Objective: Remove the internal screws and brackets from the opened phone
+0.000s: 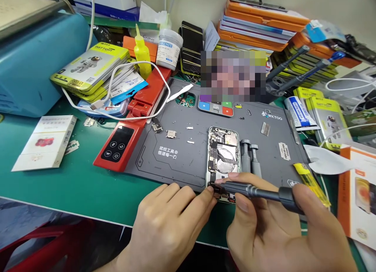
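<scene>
An opened phone point(225, 154) lies on the grey work mat point(182, 162), its inner boards and a round silver ring showing. My right hand point(273, 221) grips a dark grey precision screwdriver point(264, 193), held nearly level. The screwdriver's tip end is over the phone's lower part, where fingers partly hide it. My left hand point(173, 217) rests at the phone's lower left edge, fingers bent together and fingertips against the phone; whether they pinch a small part I cannot make out. Two more screwdrivers point(250, 156) lie just right of the phone.
Small metal parts point(170, 134) are scattered left of the phone. A red device with touch buttons point(117, 142) borders the mat, a white cable point(132, 118) looped over it. Yellow battery boxes point(91, 68), a paste jar point(169, 48) and stacked orange cases point(261, 13) stand behind.
</scene>
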`<state>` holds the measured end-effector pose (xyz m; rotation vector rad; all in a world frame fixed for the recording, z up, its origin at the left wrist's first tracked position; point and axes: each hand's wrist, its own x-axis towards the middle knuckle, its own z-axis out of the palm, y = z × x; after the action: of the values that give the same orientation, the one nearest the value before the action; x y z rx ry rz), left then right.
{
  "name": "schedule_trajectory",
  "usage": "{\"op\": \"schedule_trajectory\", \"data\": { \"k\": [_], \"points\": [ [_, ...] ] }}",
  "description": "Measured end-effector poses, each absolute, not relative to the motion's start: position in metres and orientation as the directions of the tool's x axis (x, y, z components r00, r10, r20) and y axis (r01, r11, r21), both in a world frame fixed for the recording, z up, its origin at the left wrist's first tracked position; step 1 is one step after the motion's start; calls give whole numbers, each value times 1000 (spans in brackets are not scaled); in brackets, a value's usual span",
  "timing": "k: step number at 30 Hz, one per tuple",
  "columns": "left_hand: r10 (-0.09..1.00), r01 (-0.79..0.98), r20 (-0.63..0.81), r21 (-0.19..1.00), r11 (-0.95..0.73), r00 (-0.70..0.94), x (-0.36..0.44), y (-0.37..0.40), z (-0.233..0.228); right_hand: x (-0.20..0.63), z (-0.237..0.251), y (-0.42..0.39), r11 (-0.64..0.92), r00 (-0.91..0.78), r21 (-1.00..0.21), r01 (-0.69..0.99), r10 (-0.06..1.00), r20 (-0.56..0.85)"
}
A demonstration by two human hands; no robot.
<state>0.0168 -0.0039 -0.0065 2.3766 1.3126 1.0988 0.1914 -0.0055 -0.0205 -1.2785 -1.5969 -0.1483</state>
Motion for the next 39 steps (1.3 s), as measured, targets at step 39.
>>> {"op": "schedule_trajectory", "data": {
  "k": [39],
  "points": [
    [765,583,594,538,-608,249,20,-4,-8,197,7,4,676,-141,-431,598,618,774]
  ]
}}
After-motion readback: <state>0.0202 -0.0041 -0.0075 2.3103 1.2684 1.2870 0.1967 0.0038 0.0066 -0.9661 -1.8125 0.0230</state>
